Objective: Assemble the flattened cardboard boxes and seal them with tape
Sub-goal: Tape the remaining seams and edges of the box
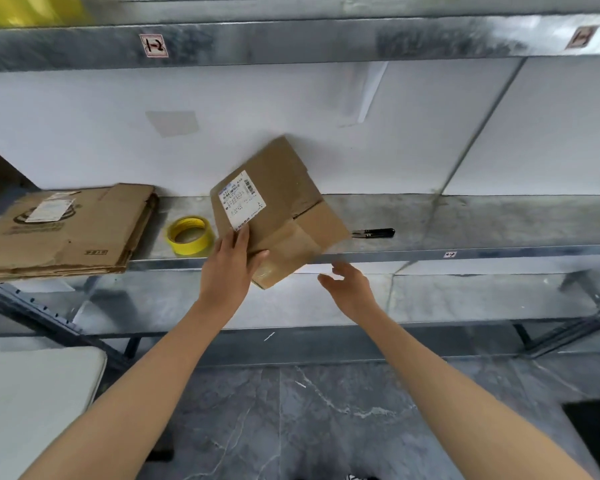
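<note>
A small brown cardboard box with a white shipping label is tilted up over the front of the metal shelf, its lower corner hanging past the edge. My left hand grips its lower left side, thumb under the flap. Just to the right and slightly below the box, my right hand hovers with fingers apart, not touching it. A roll of yellow tape lies on the shelf left of the box. Several flattened cardboard boxes are stacked at the shelf's left end.
Small black snips lie on the shelf right of the box. An upper shelf runs overhead. A white table corner is at lower left, and grey marble floor lies below.
</note>
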